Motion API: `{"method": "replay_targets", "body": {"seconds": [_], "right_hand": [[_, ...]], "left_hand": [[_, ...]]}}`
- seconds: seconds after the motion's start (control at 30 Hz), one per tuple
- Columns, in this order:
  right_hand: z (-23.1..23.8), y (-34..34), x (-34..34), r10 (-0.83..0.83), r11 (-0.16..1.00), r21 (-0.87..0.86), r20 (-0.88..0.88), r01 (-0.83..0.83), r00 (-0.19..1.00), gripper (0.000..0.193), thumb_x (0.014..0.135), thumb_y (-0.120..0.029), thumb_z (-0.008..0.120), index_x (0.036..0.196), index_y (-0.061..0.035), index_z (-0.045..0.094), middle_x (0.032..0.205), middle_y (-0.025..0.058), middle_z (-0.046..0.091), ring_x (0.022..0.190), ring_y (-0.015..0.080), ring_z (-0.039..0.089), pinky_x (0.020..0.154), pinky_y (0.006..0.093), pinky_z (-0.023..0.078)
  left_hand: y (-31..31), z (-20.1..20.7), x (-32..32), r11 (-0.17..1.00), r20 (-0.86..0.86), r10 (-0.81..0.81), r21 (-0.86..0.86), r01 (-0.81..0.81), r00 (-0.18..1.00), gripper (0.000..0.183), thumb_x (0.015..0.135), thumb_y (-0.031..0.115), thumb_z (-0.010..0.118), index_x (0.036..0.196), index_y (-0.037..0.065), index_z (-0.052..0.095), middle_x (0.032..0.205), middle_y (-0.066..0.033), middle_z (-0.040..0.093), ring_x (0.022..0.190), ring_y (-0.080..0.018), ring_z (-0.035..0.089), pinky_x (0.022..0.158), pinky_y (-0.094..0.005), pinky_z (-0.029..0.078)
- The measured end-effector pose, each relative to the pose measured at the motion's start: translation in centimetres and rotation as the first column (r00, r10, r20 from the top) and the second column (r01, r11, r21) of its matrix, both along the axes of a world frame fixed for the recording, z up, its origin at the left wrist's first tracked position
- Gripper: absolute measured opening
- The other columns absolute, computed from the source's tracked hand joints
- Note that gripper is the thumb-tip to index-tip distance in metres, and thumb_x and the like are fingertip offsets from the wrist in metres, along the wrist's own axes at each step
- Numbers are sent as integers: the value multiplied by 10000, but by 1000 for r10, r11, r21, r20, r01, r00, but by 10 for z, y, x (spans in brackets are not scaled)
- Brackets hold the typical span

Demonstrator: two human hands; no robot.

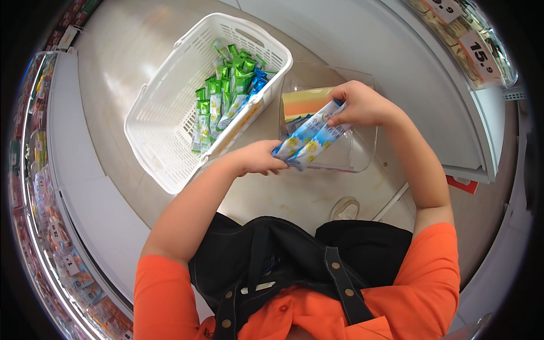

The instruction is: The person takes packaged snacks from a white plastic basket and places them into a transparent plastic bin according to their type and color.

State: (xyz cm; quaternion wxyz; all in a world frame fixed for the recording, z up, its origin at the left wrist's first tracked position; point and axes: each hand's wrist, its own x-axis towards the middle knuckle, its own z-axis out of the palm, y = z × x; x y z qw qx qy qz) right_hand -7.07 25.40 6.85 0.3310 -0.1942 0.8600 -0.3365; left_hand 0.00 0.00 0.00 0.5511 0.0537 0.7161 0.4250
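Note:
Two long, slim blue-and-white packets with yellow designs [314,136] lie side by side between my hands, tilted up toward the right. My left hand [263,157] is closed at their lower left end, its fingertips partly hidden. At the upper right end, my right hand [362,105] pinches them between thumb and fingers. Beneath them is a clear plastic bin [362,158], holding a yellow-orange piece [303,103] and some dark blue packets [296,123]. Left of the bin, a white slotted basket [164,122] contains several green-and-white packets [215,105] and a few blue ones [258,82].
Along the left runs a lit shelf of packaged goods [62,243] with price tags. A white cabinet side [396,62] stands at the right, with goods and price cards [479,56] above it. My shoe [344,208] rests on the beige floor [294,198].

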Motion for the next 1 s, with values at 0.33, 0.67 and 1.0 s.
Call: {"method": "replay_targets", "body": {"seconds": [0.33, 0.67, 1.0], "right_hand": [[-104, -47, 28, 313, 940, 274, -465, -201, 828, 75, 649, -77, 602, 714, -46, 582, 732, 131, 604, 722, 302, 593, 619, 400, 474], [-129, -39, 40, 347, 936, 213, -695, -281, 630, 265, 677, -111, 568, 939, -82, 543, 816, 48, 533, 785, 228, 565, 642, 348, 482], [-134, -44, 8, 357, 907, 262, -894, -331, 271, 388, 676, -185, 547, 1063, -187, 537, 847, 5, 493, 757, 174, 507, 616, 294, 422]], "left_hand": [[16, -24, 0, 940, -219, -244, -295, 174, 945, 281, 753, 272, 535, 856, 23, 613, 783, -150, 617, 705, -267, 594, 697, -351, 474], [20, -46, 1, 962, -389, -179, -260, 79, 904, 326, 770, 254, 552, 990, 14, 571, 878, -152, 611, 834, -274, 578, 734, -348, 457], [26, -34, -12, 953, -321, -43, -296, -57, 946, 544, 760, 257, 550, 1220, 11, 393, 744, -145, 601, 590, -236, 589, 619, -350, 477]]}}
